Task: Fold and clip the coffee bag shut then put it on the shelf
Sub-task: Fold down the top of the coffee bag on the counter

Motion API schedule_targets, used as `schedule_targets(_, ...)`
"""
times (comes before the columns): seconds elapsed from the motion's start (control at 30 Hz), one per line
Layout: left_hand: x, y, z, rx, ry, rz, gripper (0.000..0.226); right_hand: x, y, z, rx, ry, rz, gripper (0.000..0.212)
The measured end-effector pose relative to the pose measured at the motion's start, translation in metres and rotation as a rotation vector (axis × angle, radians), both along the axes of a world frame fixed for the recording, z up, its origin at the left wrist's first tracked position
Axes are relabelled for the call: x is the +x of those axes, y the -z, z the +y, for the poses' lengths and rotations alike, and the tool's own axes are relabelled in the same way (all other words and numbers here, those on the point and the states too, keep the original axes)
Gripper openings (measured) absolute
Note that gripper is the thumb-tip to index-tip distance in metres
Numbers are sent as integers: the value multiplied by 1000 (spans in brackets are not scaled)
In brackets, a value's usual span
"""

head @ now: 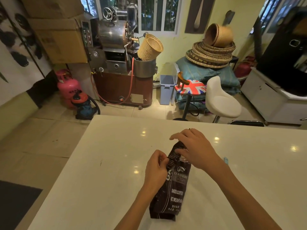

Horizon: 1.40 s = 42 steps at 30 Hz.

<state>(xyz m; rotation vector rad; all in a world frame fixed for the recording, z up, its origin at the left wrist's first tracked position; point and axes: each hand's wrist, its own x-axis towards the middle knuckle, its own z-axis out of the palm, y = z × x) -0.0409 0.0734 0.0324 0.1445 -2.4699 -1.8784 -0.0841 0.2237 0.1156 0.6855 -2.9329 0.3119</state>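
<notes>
A dark brown coffee bag (172, 188) with white print lies on the white table (103, 163), its top end pointing away from me. My left hand (157, 168) pinches the bag's left edge near the upper half. My right hand (194, 149) rests over the bag's top end, fingers pressing on it and hiding the opening. A small light blue thing, perhaps a clip (226, 160), peeks out on the table just behind my right forearm; most of it is hidden.
Beyond the table's far edge stand a white stool (221, 98), a flag-patterned stool (191, 87), a blue bin (166, 88), a coffee roaster (116, 52), a pink gas cylinder (69, 87) and a small vacuum (83, 105). No shelf is plainly in view.
</notes>
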Motion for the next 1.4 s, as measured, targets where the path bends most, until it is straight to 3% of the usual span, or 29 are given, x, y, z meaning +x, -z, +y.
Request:
schedule_targets(0.07,3,0,2,-66,26,62,17,1,-1,2,55,7,-40,34)
schedule_targets(0.17,8,0,6,-158,43,134,10,-1,-9,1,121,-8,-62,24)
schedule_targets(0.37,15,-1,6,-165,33,183,7,-4,-19,6,176,-25,38,23)
schedule_targets(0.47,12,-2,4,-48,97,139,9,-6,-21,12,101,-3,27,21)
schedule_targets(0.6,10,-12,-1,270,310,-63,10,-8,-28,12,81,80,46,24)
schedule_targets(0.7,8,-15,12,245,338,-108,30,-8,-27,-5,148,85,96,24)
schedule_targets(0.77,6,-12,18,239,177,-52,19,-7,-20,-13,-52,90,226,21)
schedule_targets(0.87,2,-4,10,456,-15,-97,12,-2,5,0,-458,313,374,36)
schedule_targets(0.9,1,-3,5,499,-52,-113,12,5,19,8,-589,400,313,44)
schedule_targets(0.97,-2,-2,-4,564,-100,-127,12,25,49,16,-883,460,15,51)
schedule_targets(1.03,-4,-2,-7,584,-136,-135,13,45,75,9,-1222,389,-307,52)
schedule_targets(1.07,-4,-1,-8,546,-145,-126,14,53,86,5,-1306,360,-353,53)
schedule_targets(1.17,-3,6,-6,343,-127,-28,12,59,101,-2,-1244,368,-232,46)
schedule_targets(1.27,-2,12,-10,315,-8,61,36,52,104,-3,-1205,411,-152,36)
schedule_targets(1.4,-7,21,-30,100,251,51,41,44,101,-3,-1180,341,-332,35)
